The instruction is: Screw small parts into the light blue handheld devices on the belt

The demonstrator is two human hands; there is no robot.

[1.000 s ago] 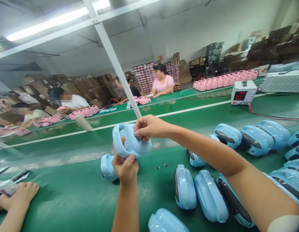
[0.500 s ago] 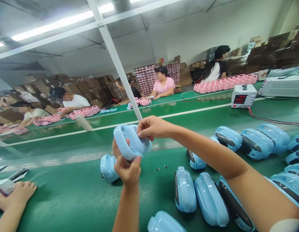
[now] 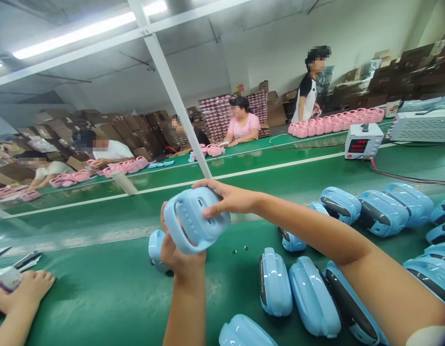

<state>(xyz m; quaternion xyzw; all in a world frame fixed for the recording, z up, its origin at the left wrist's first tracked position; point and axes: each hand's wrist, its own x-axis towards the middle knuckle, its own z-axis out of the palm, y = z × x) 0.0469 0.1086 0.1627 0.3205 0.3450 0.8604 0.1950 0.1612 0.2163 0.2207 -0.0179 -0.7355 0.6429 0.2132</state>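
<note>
Above the green bench, a glossy light-blue plastic housing with a carry handle (image 3: 198, 218) is held between both my hands. My left hand (image 3: 179, 252) grips it from below and the left; its fingers are partly hidden behind the housing. My right hand (image 3: 222, 197) is closed around the upper right edge, its thumb pressed on a face that has small dark slots. Just behind my left wrist, a second blue housing (image 3: 156, 250) rests on the bench. Two tiny dark pieces (image 3: 240, 250) lie to the right of my hands.
Several blue housings with dark panels (image 3: 314, 295) stand to the right, beneath and beyond my right forearm. A power supply (image 3: 363, 142) with red and black leads is at the back right. At the left edge rests a co-worker's hand (image 3: 33, 286). Pink housings (image 3: 335, 124) line the far bench.
The held housing has been turned, and its slotted face now shows. My right hand has gone from a fingertip pinch to a wider grasp. A person at the far right now stands taller.
</note>
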